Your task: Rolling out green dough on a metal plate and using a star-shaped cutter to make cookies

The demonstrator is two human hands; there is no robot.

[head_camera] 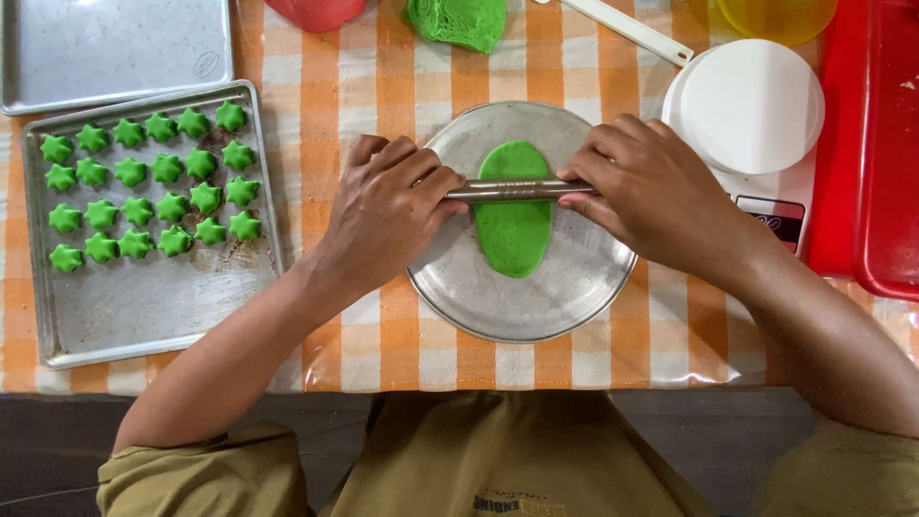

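Round metal plate point(574, 297) as landmark. Left hand point(388, 215) and right hand point(651, 196) clasp ends of metal rolling pin point(517, 189) across flattened green dough point(514, 225) at plate centre. Rolling underway, judged. Left of plate: baking tray point(144, 306), half filled with green star cutouts point(148, 187). Beyond plate: unrolled green dough lump point(458, 21).

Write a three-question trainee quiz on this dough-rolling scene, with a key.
1. True or false: both hands, left hand and right hand, press on the rolling pin.
2. The flat green dough lies on: A) the baking tray, B) the round metal plate, C) the white lid.
3. What shape are the small green pieces on the baking tray?

Key: 1 true. 2 B. 3 stars.
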